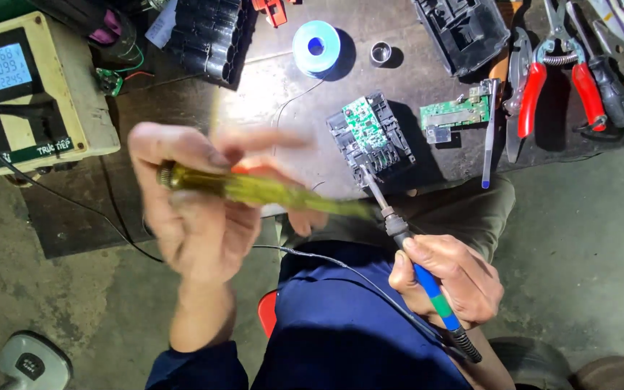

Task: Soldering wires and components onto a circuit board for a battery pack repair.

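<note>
My left hand (196,209) grips a yellow see-through screwdriver (254,189), blurred with motion, held level above the bench edge. My right hand (453,278) holds a soldering iron with a blue and green grip (431,285); its metal tip (365,177) rests against a black battery housing with a green circuit board (370,137) on the dark bench. The iron's cord (355,278) trails across my lap.
A beige meter box with a lit screen (27,90) sits far left. A black cell pack (207,36), a solder spool (317,47), a loose green board (456,112), a black casing (464,29) and red-handled pliers (557,79) lie across the back.
</note>
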